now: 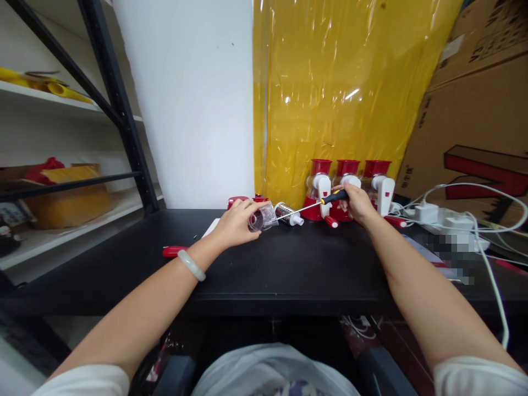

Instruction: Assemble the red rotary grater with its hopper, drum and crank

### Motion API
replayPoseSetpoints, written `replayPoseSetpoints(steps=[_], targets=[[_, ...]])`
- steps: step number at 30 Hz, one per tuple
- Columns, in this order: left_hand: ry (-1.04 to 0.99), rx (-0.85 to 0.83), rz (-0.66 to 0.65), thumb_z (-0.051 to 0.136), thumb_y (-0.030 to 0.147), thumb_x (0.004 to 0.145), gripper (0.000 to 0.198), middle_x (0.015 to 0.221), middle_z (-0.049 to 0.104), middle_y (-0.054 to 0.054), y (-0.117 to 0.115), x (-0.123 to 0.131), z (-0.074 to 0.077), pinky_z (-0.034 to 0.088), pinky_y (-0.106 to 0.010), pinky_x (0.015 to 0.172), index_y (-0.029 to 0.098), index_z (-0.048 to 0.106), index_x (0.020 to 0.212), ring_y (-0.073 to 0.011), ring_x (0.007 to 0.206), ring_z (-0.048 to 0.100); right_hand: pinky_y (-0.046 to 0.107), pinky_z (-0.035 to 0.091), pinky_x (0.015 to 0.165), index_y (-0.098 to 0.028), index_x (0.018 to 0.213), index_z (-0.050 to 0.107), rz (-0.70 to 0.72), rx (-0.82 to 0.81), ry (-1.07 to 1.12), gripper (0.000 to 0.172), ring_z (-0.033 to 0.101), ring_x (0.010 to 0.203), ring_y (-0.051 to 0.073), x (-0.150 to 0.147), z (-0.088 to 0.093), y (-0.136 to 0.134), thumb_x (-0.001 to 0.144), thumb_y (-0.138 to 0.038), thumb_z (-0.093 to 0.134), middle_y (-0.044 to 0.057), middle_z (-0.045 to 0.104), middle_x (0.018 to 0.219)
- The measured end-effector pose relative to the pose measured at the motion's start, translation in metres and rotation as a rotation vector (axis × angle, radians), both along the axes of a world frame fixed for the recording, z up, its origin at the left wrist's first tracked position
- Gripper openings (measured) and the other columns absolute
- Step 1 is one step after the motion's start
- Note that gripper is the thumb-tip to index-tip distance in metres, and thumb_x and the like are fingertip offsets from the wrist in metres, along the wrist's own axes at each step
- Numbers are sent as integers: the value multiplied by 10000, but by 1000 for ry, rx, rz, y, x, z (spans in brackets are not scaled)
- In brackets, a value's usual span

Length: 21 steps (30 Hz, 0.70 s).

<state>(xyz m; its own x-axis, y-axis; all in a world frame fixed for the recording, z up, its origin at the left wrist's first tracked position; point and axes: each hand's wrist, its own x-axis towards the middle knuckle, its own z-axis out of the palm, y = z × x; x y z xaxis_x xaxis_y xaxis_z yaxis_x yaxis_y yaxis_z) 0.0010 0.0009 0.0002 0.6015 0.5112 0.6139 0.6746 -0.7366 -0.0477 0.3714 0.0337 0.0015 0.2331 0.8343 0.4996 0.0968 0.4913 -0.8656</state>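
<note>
The left hand [235, 223] is closed around a clear plastic housing [262, 218] lying on its side on the black desk [289, 269], open end toward the camera. The right hand [358, 202] grips the black-and-yellow handle of a screwdriver [317, 204], whose thin shaft slants down and left toward a metal drum [284, 212] with a white cap that lies just beside the housing. Whether the tip touches the drum or passes behind it cannot be told at this size. Behind the right hand, three red-and-white grinders [348, 184] stand in a row against yellow plastic sheeting [338, 88], with a red crank handle [332, 221] on the desk in front of them. A red-handled tool [175, 251] lies near the left wrist, which wears a pale bangle [191, 265]. To the right, white cables and chargers [437, 217] sprawl over the desk in front of cardboard boxes [474, 121]. The risks look modest but real: the housing and drum are both round and lying loose, so either could roll off under a sideways push; a slipping tip could scratch the clear plastic or jab the left fingers; and the right elbow could knock the standing grinders or snag a cable.
</note>
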Motion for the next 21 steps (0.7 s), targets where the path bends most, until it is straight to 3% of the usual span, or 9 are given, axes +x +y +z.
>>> replayPoseSetpoints(steps=[3, 6, 9, 12, 14, 17, 19, 21], targets=[[-4, 0, -2, 680, 264, 687, 758, 1154, 538, -59, 0, 0, 0, 439, -407, 875, 317, 405, 1390, -271, 1031, 460, 296, 438, 446, -189, 819, 643, 79, -26, 59, 499, 502, 458, 149, 3, 0, 1, 813, -608, 373, 35, 579, 576], [-1, 3, 6, 681, 269, 686, 758, 1151, 538, -62, 0, 0, 0, 438, -409, 873, 316, 403, 1391, -274, 1031, 459, 309, 498, 523, -199, 853, 640, 114, -21, 114, 326, 564, 563, 153, 3, -1, 1, 768, -479, 498, 39, 642, 745], [1, -3, 9, 676, 278, 692, 747, 1149, 537, -61, 0, 0, 0, 441, -402, 872, 313, 406, 1388, -273, 1040, 458, 289, 456, 473, -190, 845, 651, 56, 9, 61, 295, 472, 442, 120, 0, -1, -1, 749, -461, 586, -7, 550, 556], [5, -1, 6, 673, 278, 696, 746, 1151, 536, -58, -1, 0, 0, 443, -396, 875, 313, 403, 1390, -268, 1044, 457, 296, 420, 438, -179, 826, 658, 30, 14, 3, 428, 360, 345, 109, -1, 0, -1, 791, -581, 516, -51, 370, 385], [6, 5, 5, 673, 276, 696, 746, 1157, 535, -56, -1, 0, 0, 441, -399, 881, 311, 402, 1390, -268, 1043, 455, 310, 449, 458, -180, 823, 652, 54, -20, 48, 469, 443, 388, 133, -1, 0, 0, 811, -601, 446, -21, 447, 432], [9, 8, 3, 672, 269, 697, 742, 1167, 536, -58, -1, 0, 0, 438, -402, 885, 309, 404, 1389, -268, 1037, 455, 324, 501, 515, -191, 851, 642, 107, -55, 150, 349, 580, 542, 165, 0, 1, 0, 795, -492, 474, 28, 616, 656], [9, 3, 4, 672, 268, 696, 743, 1163, 539, -58, -1, 0, 0, 440, -403, 878, 309, 406, 1388, -267, 1025, 457, 315, 505, 522, -202, 868, 640, 109, -42, 151, 263, 587, 557, 158, -1, 1, -1, 764, -423, 541, 19, 633, 705], [6, 1, 7, 672, 270, 694, 751, 1159, 539, -59, -1, 0, 0, 443, -404, 873, 309, 400, 1393, -269, 1023, 456, 290, 458, 458, -201, 842, 643, 49, -25, 89, 261, 527, 470, 139, -3, 1, -3, 760, -439, 575, 2, 591, 600]])
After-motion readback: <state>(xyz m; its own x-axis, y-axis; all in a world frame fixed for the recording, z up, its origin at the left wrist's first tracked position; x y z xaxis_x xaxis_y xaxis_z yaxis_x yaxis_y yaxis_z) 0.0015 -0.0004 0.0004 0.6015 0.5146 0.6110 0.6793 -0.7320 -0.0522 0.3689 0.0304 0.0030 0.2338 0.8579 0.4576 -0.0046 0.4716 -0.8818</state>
